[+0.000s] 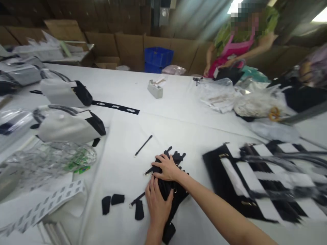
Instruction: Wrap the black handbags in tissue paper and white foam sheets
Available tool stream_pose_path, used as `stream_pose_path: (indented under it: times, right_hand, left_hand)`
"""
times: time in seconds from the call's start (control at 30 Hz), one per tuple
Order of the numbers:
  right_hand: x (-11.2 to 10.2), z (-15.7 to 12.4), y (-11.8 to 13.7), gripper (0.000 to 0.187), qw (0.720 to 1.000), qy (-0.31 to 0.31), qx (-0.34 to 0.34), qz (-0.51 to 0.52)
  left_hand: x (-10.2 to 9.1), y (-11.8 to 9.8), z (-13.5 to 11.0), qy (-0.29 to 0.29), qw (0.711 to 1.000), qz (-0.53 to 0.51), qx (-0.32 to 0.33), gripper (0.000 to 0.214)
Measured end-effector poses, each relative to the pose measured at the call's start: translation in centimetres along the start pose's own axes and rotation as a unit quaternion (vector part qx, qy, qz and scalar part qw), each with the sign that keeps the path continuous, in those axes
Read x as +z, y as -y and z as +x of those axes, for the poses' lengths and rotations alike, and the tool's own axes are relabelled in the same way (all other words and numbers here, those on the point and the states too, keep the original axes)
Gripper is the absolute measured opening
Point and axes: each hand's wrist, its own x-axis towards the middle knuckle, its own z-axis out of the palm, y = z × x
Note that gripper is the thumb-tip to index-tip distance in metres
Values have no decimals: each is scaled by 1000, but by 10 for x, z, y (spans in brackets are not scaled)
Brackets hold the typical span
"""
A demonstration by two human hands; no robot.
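A heap of black straps with metal rings and clips lies on the white table in front of me. My right hand rests across the top of the heap, its fingers spread apart. Just below it, my left hand curves round the near side, with black material between its thumb and fingers. The undersides of both hands are hidden. A single thin black strap lies beyond the heap. To the left are short black pieces, among them a black tab and another black tab near my left hand.
Black-and-white bags lie at the right. White-and-black handbags and clear plastic wrap are at the left. A tape dispenser stands farther back. Across the table, a person in a pink apron handles a black item near plastic bags.
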Motion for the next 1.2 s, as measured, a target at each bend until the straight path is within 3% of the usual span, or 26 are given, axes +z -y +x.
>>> stream_pose_path:
  times: [0.17, 0.3, 0.43, 0.6, 0.87, 1.07, 1.2]
  right_hand:
    - [4, -124, -19, 46, 1000, 19, -1, 9]
    - [8, -202, -35, 44, 999, 32, 5, 8]
    - [15, -258, -43, 44, 999, 43, -17, 12]
    - [22, -310, -42, 46, 997, 70, -17, -1]
    - [34, -375, -61, 35, 997, 64, 13, -37]
    - [33, -421, -98, 27, 997, 51, 38, -41]
    - [29, -447, -129, 26, 996, 38, 72, -48]
  left_hand:
    - [28, -71, -103, 9, 1000, 7, -8, 60]
    - [55, -124, -168, 18, 999, 33, -9, 61]
    - [82, -161, -225, 39, 997, 63, -4, 69]
    - [105, -181, -285, 118, 987, 90, 63, 81]
    - [137, -212, -334, 167, 974, 97, 120, 81]
    - [178, -260, -355, 213, 970, 74, 89, 69]
    - [205, -299, -355, 226, 968, 39, 97, 60]
